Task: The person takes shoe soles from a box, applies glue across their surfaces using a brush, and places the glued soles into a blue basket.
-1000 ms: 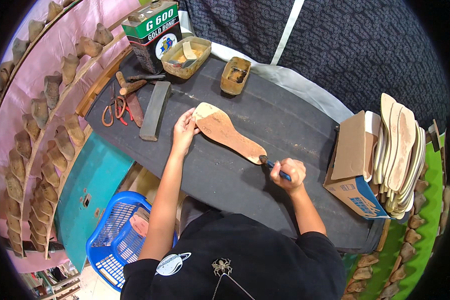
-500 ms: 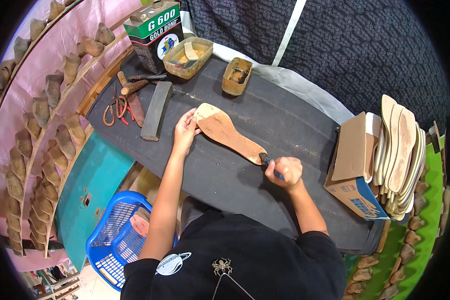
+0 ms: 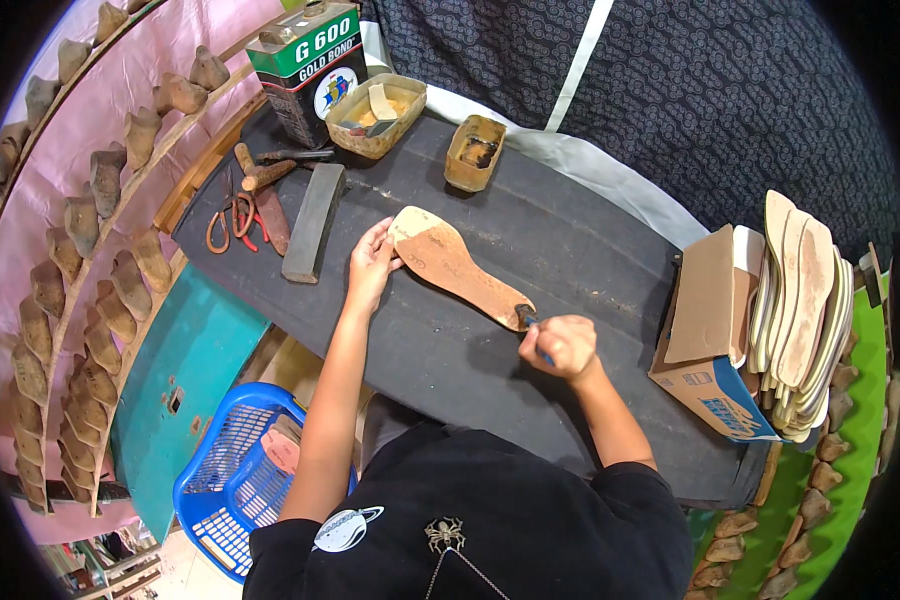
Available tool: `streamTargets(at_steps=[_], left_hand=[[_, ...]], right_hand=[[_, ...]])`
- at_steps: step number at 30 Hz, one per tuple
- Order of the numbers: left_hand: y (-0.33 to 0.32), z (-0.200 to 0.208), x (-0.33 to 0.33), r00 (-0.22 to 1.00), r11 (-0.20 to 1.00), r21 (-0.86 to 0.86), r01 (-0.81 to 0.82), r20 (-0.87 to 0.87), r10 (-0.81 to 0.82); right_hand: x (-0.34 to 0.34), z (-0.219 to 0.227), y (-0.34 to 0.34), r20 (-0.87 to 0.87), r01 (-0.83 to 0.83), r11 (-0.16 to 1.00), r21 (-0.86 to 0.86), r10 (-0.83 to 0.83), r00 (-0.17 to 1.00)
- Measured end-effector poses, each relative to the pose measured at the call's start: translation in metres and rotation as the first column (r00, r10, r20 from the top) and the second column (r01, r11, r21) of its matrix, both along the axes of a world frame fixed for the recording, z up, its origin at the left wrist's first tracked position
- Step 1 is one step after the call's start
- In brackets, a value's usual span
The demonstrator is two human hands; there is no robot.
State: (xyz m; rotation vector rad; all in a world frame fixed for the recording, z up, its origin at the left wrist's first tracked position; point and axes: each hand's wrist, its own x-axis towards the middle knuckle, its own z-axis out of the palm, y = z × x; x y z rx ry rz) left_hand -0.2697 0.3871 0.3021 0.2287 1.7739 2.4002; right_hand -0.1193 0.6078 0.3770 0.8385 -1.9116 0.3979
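Observation:
A tan insole (image 3: 458, 270) lies slantwise on the dark work table, its pale wide end at the upper left and its narrow heel end at the lower right. My left hand (image 3: 372, 262) pinches the wide end by its left edge. Closed around the blue handle of a brush (image 3: 536, 332) is my right hand (image 3: 562, 346). The brush's dark bristles press on the heel end of the insole. Most of the surface looks browner than the pale patch by my left hand.
At the back stand a glue can (image 3: 308, 75), a tub with scraps (image 3: 378, 115) and a stained tub (image 3: 473, 153). Left lie a grey block (image 3: 314, 222), scissors (image 3: 242, 215) and a hammer (image 3: 262, 172). A carton (image 3: 710, 330) of insoles stands right; a blue basket (image 3: 215, 480) sits lower left.
My right hand has shifted slightly left with the brush, whose bristles now lie a little further in on the heel end. The left hand and the insole stay nearly still.

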Motion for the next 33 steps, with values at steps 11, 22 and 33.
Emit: streamTargets(at_steps=[11,22,33], left_hand=[[0.0,0.0,0.0,1.0,1.0,-0.012,0.0,-0.013,0.0],[0.0,0.0,-0.001,1.0,1.0,-0.013,-0.003,-0.001,0.003],[-0.001,0.0,0.0,1.0,1.0,-0.018,-0.007,-0.007,0.007]], right_hand=[[-0.009,0.009,-0.004,-0.011,-0.007,0.984,-0.175,0.005,1.0],[-0.007,0.008,-0.019,0.055,-0.138,0.979,-0.147,0.148,0.988],[-0.009,0.004,-0.022,0.118,-0.103,0.958,-0.266,0.139,0.983]])
